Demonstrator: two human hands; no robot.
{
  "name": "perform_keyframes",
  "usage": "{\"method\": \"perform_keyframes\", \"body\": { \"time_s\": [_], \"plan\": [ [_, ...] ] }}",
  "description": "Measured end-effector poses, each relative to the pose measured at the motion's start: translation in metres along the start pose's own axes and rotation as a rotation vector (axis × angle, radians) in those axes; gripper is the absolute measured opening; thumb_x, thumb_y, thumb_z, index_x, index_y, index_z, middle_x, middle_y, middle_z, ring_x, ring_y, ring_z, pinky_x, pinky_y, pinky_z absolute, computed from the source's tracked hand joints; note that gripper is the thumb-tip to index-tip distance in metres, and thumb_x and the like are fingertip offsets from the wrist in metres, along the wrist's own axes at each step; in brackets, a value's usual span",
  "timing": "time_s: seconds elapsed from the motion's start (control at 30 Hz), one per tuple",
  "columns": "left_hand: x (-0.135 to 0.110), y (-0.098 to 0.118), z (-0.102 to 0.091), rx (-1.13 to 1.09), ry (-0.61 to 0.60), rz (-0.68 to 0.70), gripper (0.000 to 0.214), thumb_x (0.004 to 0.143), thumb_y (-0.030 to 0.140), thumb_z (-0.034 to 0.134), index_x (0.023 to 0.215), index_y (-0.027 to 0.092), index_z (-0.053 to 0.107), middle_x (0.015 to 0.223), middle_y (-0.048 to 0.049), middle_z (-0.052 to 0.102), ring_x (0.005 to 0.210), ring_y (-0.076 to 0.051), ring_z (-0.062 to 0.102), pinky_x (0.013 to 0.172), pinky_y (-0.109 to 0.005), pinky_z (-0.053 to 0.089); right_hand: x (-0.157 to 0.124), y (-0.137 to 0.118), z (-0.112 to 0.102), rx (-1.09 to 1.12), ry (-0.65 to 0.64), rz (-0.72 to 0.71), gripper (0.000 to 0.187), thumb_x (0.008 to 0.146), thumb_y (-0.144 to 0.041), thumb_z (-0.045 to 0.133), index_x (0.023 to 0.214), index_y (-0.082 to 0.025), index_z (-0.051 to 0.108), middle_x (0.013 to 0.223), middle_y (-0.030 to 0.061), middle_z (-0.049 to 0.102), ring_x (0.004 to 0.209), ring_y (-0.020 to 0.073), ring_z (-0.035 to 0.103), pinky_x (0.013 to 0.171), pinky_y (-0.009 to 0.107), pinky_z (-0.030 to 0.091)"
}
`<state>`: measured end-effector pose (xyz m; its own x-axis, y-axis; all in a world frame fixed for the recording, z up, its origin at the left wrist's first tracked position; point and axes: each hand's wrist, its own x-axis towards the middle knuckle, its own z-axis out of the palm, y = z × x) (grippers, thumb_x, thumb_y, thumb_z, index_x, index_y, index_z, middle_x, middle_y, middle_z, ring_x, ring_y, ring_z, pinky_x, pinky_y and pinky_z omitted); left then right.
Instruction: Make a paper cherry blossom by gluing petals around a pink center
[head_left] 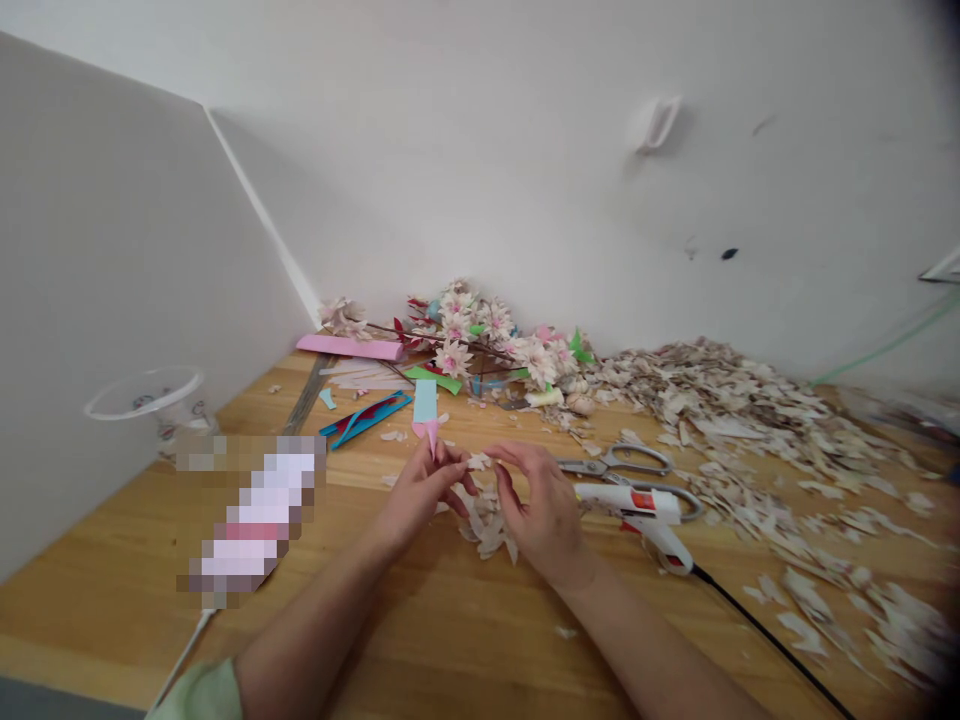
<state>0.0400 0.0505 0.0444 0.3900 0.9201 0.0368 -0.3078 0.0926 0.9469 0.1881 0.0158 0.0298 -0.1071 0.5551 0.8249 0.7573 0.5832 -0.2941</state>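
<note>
Pink paper, a small folded tip, sticks up from your left hand, pinched between its fingers. Your right hand closes narrowly on a pale petal piece just beside it, and the two hands nearly touch above the wooden counter. Under them lies a small heap of pale scraps. Scissors and a white glue gun lie just right of your right hand. Farther back sits what looks like a bunch of paper flowers.
</note>
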Motion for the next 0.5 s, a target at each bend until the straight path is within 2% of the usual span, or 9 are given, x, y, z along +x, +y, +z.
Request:
{"method": "perform_keyframes", "body": {
  "time_s": [0.17, 0.33, 0.43, 0.5],
  "plan": [
    [-0.002, -0.001, 0.001, 0.077, -0.018, 0.099, 0.031, 0.069, 0.031, 0.065, 0.070, 0.021, 0.036, 0.079, 0.0030, 0.051, 0.064, -0.012, 0.057, 0.043, -0.023, 0.049, -0.002, -0.002, -0.001, 0.006, 0.015, 0.066, 0.037, 0.083, -0.006, 0.046, 0.115, -0.024, 0.043, 0.095, 0.0058, 0.064, 0.089, 0.0201, 0.060, 0.079, 0.038, 0.050],
    [-0.001, 0.000, 0.001, 0.093, 0.015, 0.100, 0.029, 0.068, 0.028, 0.063, 0.070, 0.021, 0.036, 0.076, 0.0033, 0.050, 0.064, -0.011, 0.056, 0.043, -0.021, 0.047, -0.002, -0.009, -0.004, 0.028, 0.005, 0.064, 0.037, 0.080, -0.005, 0.046, 0.111, -0.024, 0.045, 0.096, 0.0064, 0.062, 0.089, 0.0211, 0.057, 0.078, 0.038, 0.049],
    [0.004, -0.006, 0.001, 0.055, 0.108, 0.040, 0.028, 0.062, 0.024, 0.065, 0.070, 0.021, 0.039, 0.070, 0.0046, 0.050, 0.059, -0.011, 0.054, 0.042, -0.020, 0.044, 0.001, -0.027, -0.005, 0.127, -0.026, 0.004, 0.038, 0.078, -0.006, 0.048, 0.111, -0.024, 0.045, 0.097, 0.0061, 0.062, 0.090, 0.0210, 0.057, 0.079, 0.037, 0.048],
    [0.010, -0.014, 0.000, 0.012, 0.201, -0.002, 0.027, 0.059, 0.019, 0.065, 0.070, 0.020, 0.041, 0.066, 0.0059, 0.050, 0.054, -0.009, 0.051, 0.042, -0.019, 0.043, 0.005, -0.046, -0.002, 0.252, -0.091, -0.012, 0.037, 0.077, -0.004, 0.046, 0.109, -0.024, 0.046, 0.095, 0.0053, 0.062, 0.087, 0.0193, 0.057, 0.078, 0.035, 0.048]
  ]
}}
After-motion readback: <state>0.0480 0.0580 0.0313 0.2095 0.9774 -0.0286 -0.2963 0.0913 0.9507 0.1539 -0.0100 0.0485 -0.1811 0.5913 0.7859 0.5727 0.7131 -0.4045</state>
